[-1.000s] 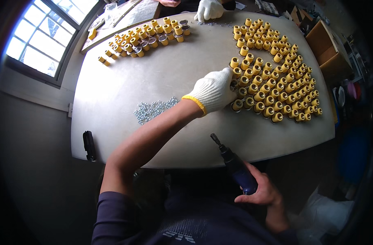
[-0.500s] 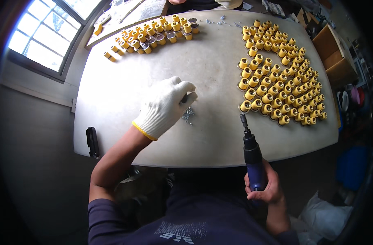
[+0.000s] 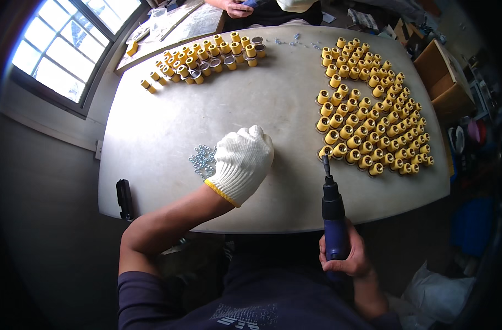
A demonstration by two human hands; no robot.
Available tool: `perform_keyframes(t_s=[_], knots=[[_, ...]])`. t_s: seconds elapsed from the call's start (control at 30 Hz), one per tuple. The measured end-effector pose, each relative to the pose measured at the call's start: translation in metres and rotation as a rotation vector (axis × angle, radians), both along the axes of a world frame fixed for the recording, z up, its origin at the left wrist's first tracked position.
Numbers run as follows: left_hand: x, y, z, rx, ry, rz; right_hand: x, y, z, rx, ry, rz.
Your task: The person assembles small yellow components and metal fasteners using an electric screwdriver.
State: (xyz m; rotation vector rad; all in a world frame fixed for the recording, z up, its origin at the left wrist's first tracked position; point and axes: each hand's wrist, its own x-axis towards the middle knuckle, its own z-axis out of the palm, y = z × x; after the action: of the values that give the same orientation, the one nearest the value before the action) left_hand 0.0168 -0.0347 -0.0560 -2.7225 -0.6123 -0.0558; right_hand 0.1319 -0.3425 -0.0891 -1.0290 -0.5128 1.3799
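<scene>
My left hand (image 3: 244, 165), in a white knitted glove with a yellow cuff edge, is closed in a fist over the middle of the table. Its fingers face away, so whatever it holds is hidden. Right beside its wrist lies a pile of small shiny metal nuts (image 3: 201, 159). Bare and wrapped round the grip, my right hand (image 3: 347, 253) holds a purple-and-black power screwdriver (image 3: 333, 212) pointing away from me. Its socket tip comes up in the picture against the nearest of the yellow cylinders (image 3: 346, 132); I cannot tell whether they touch.
More yellow cylinders (image 3: 213, 50), some upturned, stand at the far left of the pale table (image 3: 152, 121). Loose screws (image 3: 295, 41) lie at the far edge. A black case-like object (image 3: 124, 199) sits at the left edge. Across the table is another person's hand (image 3: 239, 9); a cardboard box (image 3: 440, 74) stands right.
My left hand has moved nearer and slightly right, uncovering more of the nut pile, and the dark thing between its fingers no longer shows. The screwdriver has shifted slightly left.
</scene>
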Motion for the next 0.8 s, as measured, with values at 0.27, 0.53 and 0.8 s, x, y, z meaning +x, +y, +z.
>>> perform_keyframes(t_s=[0.27,0.53,0.8], knots=[[-0.007,-0.007,0.036,-1.025,-0.568,-0.183,-0.01,0.004,-0.001,-0.07,-0.388,0.094],[-0.032,-0.043,0.018,-1.494,-1.115,-0.003,-0.012,0.016,0.012,-0.049,-0.577,0.136],[-0.03,-0.041,0.02,-1.153,-0.993,-0.179,-0.01,0.016,0.015,-0.069,-0.618,0.147]])
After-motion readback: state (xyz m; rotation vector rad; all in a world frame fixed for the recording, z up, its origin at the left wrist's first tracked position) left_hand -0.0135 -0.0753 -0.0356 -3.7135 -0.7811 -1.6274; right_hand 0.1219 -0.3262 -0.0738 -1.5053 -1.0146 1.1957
